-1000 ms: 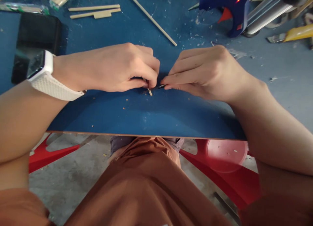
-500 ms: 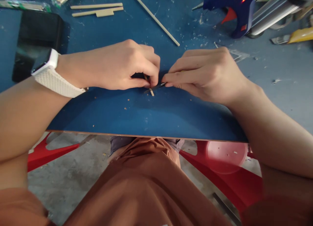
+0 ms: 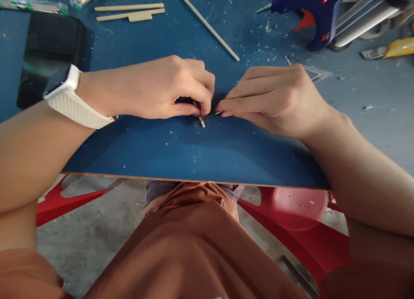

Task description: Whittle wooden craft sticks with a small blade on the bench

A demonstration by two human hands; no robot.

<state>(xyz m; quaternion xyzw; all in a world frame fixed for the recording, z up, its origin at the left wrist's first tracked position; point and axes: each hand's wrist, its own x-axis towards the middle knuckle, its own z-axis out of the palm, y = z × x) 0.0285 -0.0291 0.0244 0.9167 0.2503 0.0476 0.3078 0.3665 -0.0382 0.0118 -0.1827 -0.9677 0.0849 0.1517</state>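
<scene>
My left hand (image 3: 155,88), with a white watch on its wrist, pinches a short thin wooden stick (image 3: 200,119) against the blue board (image 3: 194,157). Only the stick's lower end shows below the fingers. My right hand (image 3: 274,98) grips a small dark blade (image 3: 211,115) between thumb and forefinger. The blade's tip lies across the stick, right where the two hands meet. Most of the blade is hidden inside the right hand.
A black phone (image 3: 48,53) lies at the far left. Flat wooden sticks (image 3: 129,12) and a long thin dowel (image 3: 207,25) rest at the back. A blue glue gun (image 3: 310,10) stands at the back right, beside a yellow knife (image 3: 388,49). Red stools (image 3: 300,221) show under the board.
Both hands stayed together at the board's middle. The blade's tip now shows further out of my right fingers and lies across the stick. The view shifted slightly.
</scene>
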